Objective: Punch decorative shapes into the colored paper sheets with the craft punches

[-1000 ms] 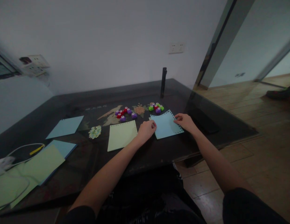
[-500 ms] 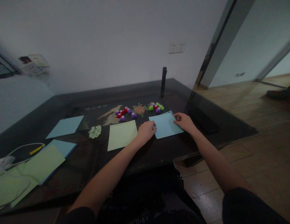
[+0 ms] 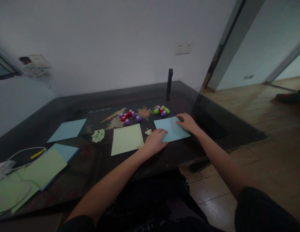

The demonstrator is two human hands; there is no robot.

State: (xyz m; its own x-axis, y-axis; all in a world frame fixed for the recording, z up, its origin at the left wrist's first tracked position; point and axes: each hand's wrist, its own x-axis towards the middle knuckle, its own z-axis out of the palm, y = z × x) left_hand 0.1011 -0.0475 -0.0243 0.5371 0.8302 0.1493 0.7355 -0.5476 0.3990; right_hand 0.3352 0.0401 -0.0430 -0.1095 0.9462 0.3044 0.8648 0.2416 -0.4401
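Note:
A pale blue paper sheet [image 3: 170, 127] with small holes by its edge lies flat on the dark table. My left hand [image 3: 156, 140] rests over its lower left edge, fingers stretched out and thumb apart. At the upper right edge, my right hand [image 3: 188, 123] touches the sheet with thumb and forefinger spread. Left of my left hand lies a pale green sheet [image 3: 127, 140], holes along its top and right edges. Between that sheet and the hand sits a little heap of pale paper bits [image 3: 148, 131]. A larger heap of paper bits [image 3: 98, 135] lies farther left.
Red and purple eye-topped pieces [image 3: 127, 118] stand behind the sheets, with another cluster including green ones [image 3: 161, 111] to their right. A black cylinder [image 3: 169, 84] stands upright at the back. More sheets [image 3: 67, 130] and a white cable [image 3: 21, 151] occupy the left.
My left hand has opened and moved slightly right and down onto the blue sheet, uncovering a small heap of paper bits. My right hand has shifted up and left along the sheet's edge.

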